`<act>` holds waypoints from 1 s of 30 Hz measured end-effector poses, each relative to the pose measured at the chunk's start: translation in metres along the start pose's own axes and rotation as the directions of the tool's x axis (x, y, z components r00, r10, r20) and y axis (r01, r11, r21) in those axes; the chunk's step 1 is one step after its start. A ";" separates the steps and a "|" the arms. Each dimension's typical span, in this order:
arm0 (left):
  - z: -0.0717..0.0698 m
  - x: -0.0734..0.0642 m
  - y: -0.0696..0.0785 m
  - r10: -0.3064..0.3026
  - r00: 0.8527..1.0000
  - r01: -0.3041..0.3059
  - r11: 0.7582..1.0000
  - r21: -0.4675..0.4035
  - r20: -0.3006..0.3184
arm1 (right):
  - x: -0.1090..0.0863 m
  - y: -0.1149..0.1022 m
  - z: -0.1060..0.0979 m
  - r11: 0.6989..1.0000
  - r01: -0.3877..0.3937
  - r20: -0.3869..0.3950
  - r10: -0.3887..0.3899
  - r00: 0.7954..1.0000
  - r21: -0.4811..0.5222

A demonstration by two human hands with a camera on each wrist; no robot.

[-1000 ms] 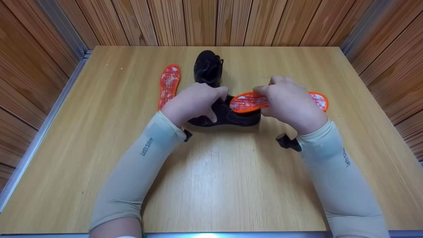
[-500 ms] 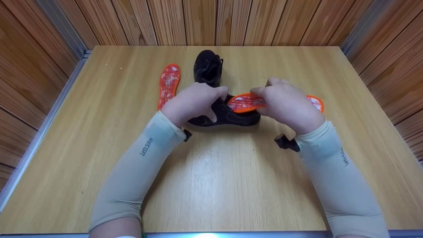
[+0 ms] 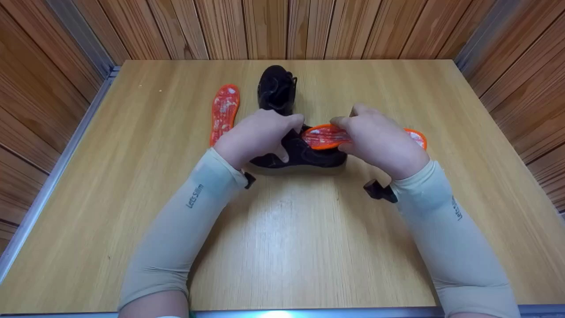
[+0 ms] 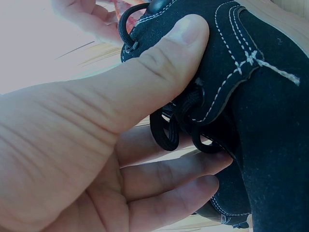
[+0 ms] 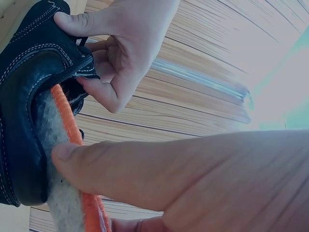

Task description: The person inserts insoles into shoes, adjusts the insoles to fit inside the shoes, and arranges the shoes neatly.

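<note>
A black lace-up shoe (image 3: 315,157) with white stitching lies crosswise on the table, its toe end to the left. My left hand (image 3: 258,136) grips it by the lace area, the thumb (image 4: 176,50) pressed on the near side and the fingers around the far side. From the right, my right hand (image 3: 383,140) pinches an orange-edged, red-and-white patterned insole (image 3: 321,138). One end of that insole is inside the shoe's opening, as the right wrist view shows. Its pale fuzzy underside (image 5: 65,205) faces the right wrist camera. The right palm covers the insole's middle in the head view.
A second black shoe (image 3: 276,86) stands behind the left hand, pointing away. Left of it lies a matching insole (image 3: 225,110), partly covered by the left hand. Wood-panelled walls (image 3: 304,28) border the table (image 3: 282,247) at the back and sides.
My right hand has shifted slightly to the left, pushing the insole a little deeper into the shoe's opening. The left hand keeps its grip on the shoe.
</note>
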State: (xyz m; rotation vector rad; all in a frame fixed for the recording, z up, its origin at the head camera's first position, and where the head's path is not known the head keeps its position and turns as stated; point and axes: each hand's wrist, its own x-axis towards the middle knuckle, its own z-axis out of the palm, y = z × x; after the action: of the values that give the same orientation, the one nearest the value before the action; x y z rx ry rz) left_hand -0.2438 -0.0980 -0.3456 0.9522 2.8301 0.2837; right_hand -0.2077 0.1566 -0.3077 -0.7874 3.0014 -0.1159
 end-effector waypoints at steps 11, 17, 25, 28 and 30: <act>0.002 -0.002 -0.002 0.021 0.999 -0.021 1.000 0.007 -0.029 | 0.005 -0.001 -0.002 0.998 -0.067 0.101 0.066 0.993 0.009; 0.003 -0.002 -0.002 0.030 0.999 -0.030 1.000 0.010 -0.039 | 0.005 0.005 -0.004 0.997 -0.074 0.118 0.072 0.990 0.013; 0.002 -0.001 -0.001 0.010 1.000 -0.010 1.000 0.005 -0.018 | 0.002 0.010 -0.009 0.997 -0.072 0.121 0.069 0.990 0.016; 0.001 0.000 -0.001 0.007 1.000 -0.007 1.000 0.006 -0.017 | 0.001 0.011 -0.010 0.998 -0.066 0.106 0.065 0.992 0.007; 0.001 0.000 0.000 0.004 1.000 -0.004 1.000 0.004 -0.016 | 0.000 0.010 -0.010 0.998 -0.058 0.094 0.058 0.994 -0.002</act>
State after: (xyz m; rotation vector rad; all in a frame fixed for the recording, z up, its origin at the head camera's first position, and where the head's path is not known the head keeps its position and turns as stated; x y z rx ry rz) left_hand -0.2438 -0.0981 -0.3461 0.9613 2.8446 0.2885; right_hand -0.2131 0.1660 -0.2989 -0.6853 2.9318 -0.0760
